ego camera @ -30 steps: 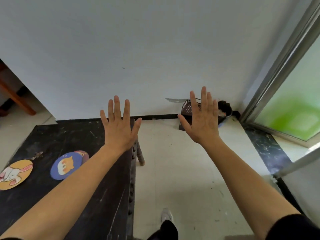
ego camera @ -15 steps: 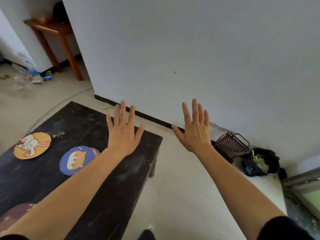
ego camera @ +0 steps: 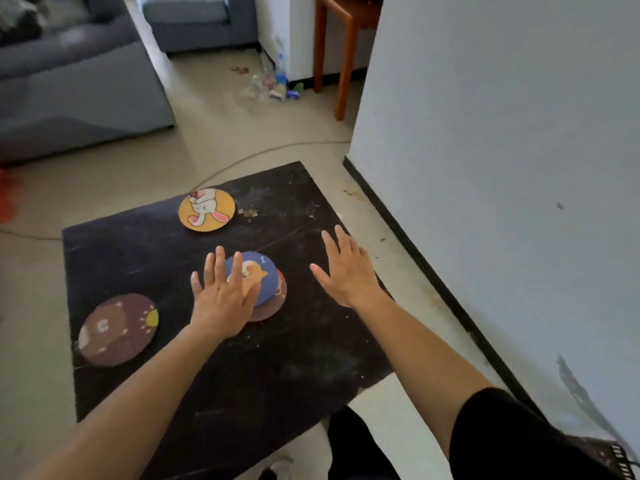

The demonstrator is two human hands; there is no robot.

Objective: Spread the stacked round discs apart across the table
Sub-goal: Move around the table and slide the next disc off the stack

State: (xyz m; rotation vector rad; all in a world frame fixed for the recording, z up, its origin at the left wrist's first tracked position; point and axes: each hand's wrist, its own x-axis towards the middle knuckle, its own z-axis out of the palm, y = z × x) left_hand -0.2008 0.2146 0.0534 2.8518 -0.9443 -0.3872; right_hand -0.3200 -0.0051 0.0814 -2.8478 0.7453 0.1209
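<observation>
Probably a home living room, grey sofa [ego camera: 76, 81], wooden side table [ego camera: 341, 36]

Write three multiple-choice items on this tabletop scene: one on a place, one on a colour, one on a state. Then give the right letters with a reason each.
1. Where does the yellow rabbit disc lie on the black table?
A. near the far edge
B. at the near edge
C. on the floor

2. What colour is the top disc of the stack under the left hand?
A. green
B. blue
C. white

3. How is the right hand?
A. clenched on a disc
B. open with fingers spread, holding nothing
C. out of view

Answers:
1 A: it sits beyond the stack, close to the table's far edge.
2 B: its blue face shows past the fingers, with a reddish disc peeking out beneath.
3 B: the flat palm is over bare table, beside the stack, with no disc in it.
</observation>
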